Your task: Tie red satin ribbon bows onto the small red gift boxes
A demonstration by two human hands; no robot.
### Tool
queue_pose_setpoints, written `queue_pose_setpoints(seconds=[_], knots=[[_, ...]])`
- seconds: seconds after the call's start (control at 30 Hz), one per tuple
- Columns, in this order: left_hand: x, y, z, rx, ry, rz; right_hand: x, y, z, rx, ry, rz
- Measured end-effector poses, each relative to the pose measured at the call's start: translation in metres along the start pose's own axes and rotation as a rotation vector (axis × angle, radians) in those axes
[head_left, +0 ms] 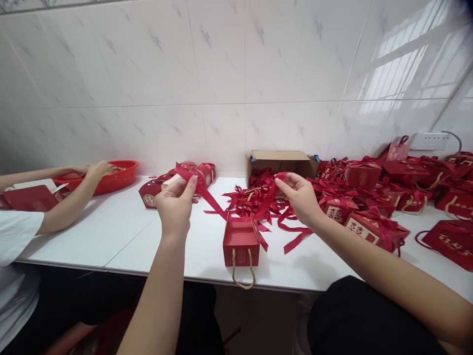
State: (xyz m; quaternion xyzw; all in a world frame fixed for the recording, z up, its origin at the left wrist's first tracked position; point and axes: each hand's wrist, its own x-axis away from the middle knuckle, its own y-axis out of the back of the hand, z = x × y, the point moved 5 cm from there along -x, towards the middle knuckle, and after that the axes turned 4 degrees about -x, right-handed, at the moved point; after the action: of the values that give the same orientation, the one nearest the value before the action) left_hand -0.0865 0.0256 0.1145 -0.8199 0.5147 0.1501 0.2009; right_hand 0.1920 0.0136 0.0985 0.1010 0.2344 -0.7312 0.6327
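Note:
A small red gift box (pixel 241 238) with a gold rope handle (pixel 244 285) sits near the table's front edge, the handle hanging over it. A dark red ribbon (pixel 211 199) runs from both sides of this box up to my hands. My left hand (pixel 174 201) pinches one end, above and left of the box. Higher on the right, my right hand (pixel 297 196) pinches the other end between thumb and fingers. Both ribbon lengths are raised and spread apart in a V. Behind the box lies a tangled heap of loose red ribbons (pixel 251 197).
An open cardboard carton (pixel 283 156) lies against the tiled wall, ribbons spilling out. Many red gift boxes (pixel 377 231) crowd the right side; several patterned boxes (pixel 150 191) stand left. A co-worker's hand (pixel 99 170) reaches into a red plastic basin (pixel 127 176) at far left.

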Motion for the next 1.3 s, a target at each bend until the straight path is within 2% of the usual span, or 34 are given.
queue_pose_setpoints(seconds=[0.1,0.2,0.37,0.57,0.73,0.93,1.1,1.3], knots=[[-0.004,-0.008,-0.018,0.019,-0.093,0.008,-0.004,-0.010,0.010,-0.016,0.065,0.011],[-0.007,-0.018,-0.024,0.009,-0.082,0.091,-0.011,-0.018,0.017,-0.035,0.103,0.032],[-0.007,-0.023,-0.030,0.013,-0.078,0.149,-0.021,-0.022,0.023,-0.062,0.149,0.035],[-0.007,-0.023,-0.041,-0.018,-0.085,0.218,-0.028,-0.030,0.032,-0.102,0.129,0.056],[-0.009,-0.027,-0.043,-0.009,-0.032,0.284,-0.032,-0.041,0.039,-0.063,0.118,0.084],[-0.015,-0.022,-0.040,0.002,0.001,0.316,-0.032,-0.051,0.027,-0.075,0.058,0.151],[-0.021,-0.016,-0.044,0.028,-0.008,0.331,-0.030,-0.053,0.021,-0.098,0.017,0.162],[-0.019,-0.024,-0.049,0.094,0.016,0.383,-0.030,-0.051,0.031,-0.062,0.022,0.131]])
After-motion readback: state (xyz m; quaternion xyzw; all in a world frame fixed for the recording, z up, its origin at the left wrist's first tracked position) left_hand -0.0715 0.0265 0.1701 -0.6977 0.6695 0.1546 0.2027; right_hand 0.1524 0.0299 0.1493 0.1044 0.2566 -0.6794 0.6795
